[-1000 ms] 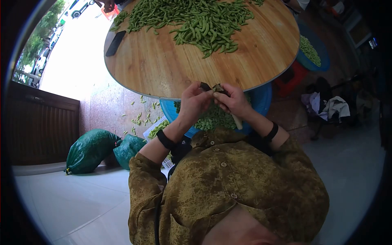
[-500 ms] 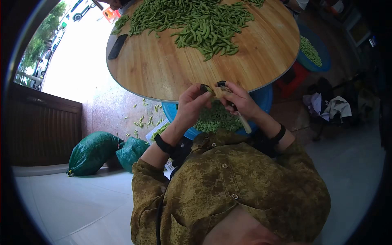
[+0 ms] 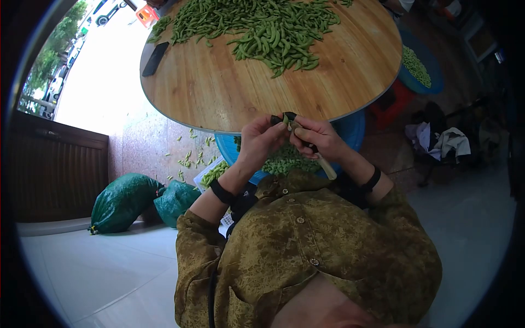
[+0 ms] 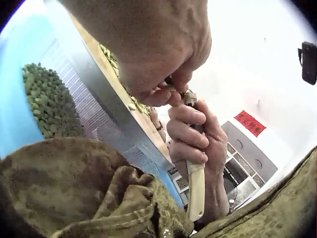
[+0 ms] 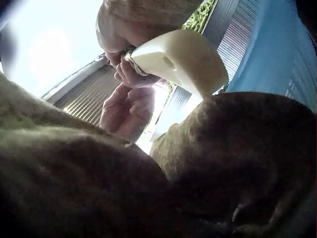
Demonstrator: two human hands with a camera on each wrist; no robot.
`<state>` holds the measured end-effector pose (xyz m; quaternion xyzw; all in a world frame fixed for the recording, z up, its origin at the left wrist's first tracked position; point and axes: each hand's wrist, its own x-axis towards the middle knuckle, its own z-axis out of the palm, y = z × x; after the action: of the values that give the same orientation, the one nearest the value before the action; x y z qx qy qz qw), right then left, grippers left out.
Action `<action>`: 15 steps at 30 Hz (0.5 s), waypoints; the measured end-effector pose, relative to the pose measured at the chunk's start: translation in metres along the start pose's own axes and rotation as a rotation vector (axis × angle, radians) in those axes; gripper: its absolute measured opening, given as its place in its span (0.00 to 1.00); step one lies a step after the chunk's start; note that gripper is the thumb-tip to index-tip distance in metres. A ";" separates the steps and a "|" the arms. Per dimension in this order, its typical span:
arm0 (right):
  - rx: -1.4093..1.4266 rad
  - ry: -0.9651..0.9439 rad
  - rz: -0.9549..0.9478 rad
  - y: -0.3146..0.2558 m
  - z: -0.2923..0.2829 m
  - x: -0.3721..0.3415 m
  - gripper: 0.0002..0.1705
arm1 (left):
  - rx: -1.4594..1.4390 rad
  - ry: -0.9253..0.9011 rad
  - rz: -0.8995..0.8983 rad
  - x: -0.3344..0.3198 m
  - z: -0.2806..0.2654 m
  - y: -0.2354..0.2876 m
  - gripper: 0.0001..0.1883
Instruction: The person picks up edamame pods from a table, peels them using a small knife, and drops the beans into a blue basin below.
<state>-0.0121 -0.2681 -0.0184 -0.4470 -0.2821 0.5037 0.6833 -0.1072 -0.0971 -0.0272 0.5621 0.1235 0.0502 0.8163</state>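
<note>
Over the near edge of the round wooden table (image 3: 208, 93), my left hand (image 3: 258, 141) pinches a green soybean pod (image 3: 285, 119) between thumb and forefinger. My right hand (image 3: 320, 138) meets it at the pod, its fingers curled round a tool with a cream handle (image 4: 196, 191). Wrapping covers part of this tool; its working end is mostly hidden by the fingers. Black covers (image 3: 275, 119) sit on fingertips of both hands. Below the hands, a blue basin (image 3: 358, 134) holds shelled green beans (image 4: 49, 101).
A large pile of pods (image 3: 273, 38) and a dark flat object (image 3: 156, 59) lie on the table. Green sacks (image 3: 123, 202) and a white basket of pods (image 3: 213, 174) stand at left. A second basin (image 3: 435, 82) of beans is at right. Loose pods litter the floor.
Half a second ago the hands were slightly apart; now they meet again at the pod. The tool's handle has swung outward to the right since one second ago.
</note>
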 end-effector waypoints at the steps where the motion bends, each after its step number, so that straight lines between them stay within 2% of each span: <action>1: 0.008 0.009 -0.010 0.000 0.000 0.000 0.22 | 0.010 0.010 0.038 0.000 0.001 0.000 0.07; 4: -0.087 0.045 -0.024 0.001 -0.001 -0.001 0.22 | 0.044 0.013 0.101 -0.001 0.002 -0.001 0.07; 8: -0.062 0.106 -0.053 0.003 0.001 0.002 0.21 | 0.058 0.040 0.129 0.002 0.000 -0.003 0.07; 10: -0.021 0.064 -0.029 0.005 -0.006 0.003 0.17 | -0.174 -0.014 -0.082 0.005 -0.002 0.003 0.07; 11: -0.022 0.063 -0.028 0.003 -0.005 0.002 0.17 | -0.176 -0.013 -0.081 0.006 -0.003 0.006 0.07; 13: 0.073 0.008 -0.024 -0.003 -0.003 0.000 0.11 | -0.472 -0.274 -0.203 0.005 -0.005 0.009 0.05; 14: 0.073 0.007 -0.021 -0.003 -0.002 0.000 0.11 | -0.474 -0.271 -0.203 0.004 -0.005 0.009 0.05; 15: -0.075 0.036 -0.057 -0.004 -0.003 0.000 0.10 | -0.467 -0.238 -0.218 0.005 -0.004 0.009 0.05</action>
<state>-0.0080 -0.2690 -0.0161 -0.4730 -0.3009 0.4652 0.6851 -0.1032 -0.0892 -0.0213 0.3441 0.0714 -0.0772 0.9330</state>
